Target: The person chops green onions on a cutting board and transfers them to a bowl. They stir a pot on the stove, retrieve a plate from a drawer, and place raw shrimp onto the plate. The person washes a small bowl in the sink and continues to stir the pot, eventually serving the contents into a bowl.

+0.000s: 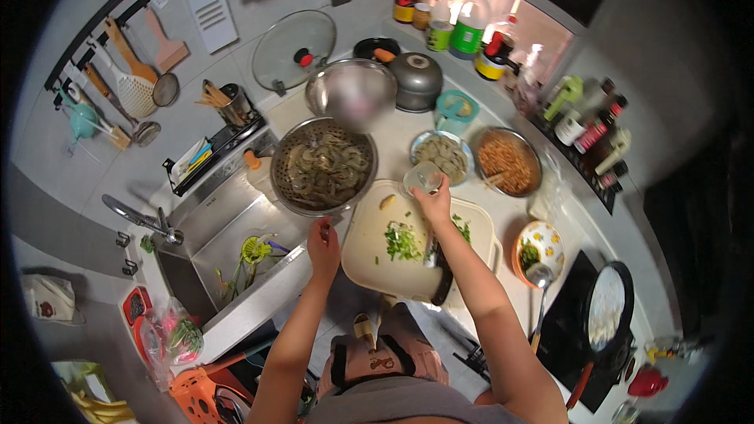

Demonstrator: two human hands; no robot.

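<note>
My right hand [435,199] holds a small clear cup [423,178] over the top edge of a cream cutting board [365,247], close to a plate of shrimp [443,156]. My left hand [323,247] has its fingers curled just below the rim of a metal colander of shrimp [324,168]; whether it grips anything is unclear. Chopped green onion [403,241] and a piece of ginger [387,202] lie on the board. A dark-handled knife [443,285] rests there too, partly hidden by my right forearm.
Left of the board is a steel sink [235,247] with a green strainer [255,249]. Beyond stand a steel bowl [321,88] and a lidded teal container [457,111]. To the right are a bowl of reddish-brown food [509,162], a patterned bowl with a spoon [551,247] and a frying pan [607,306].
</note>
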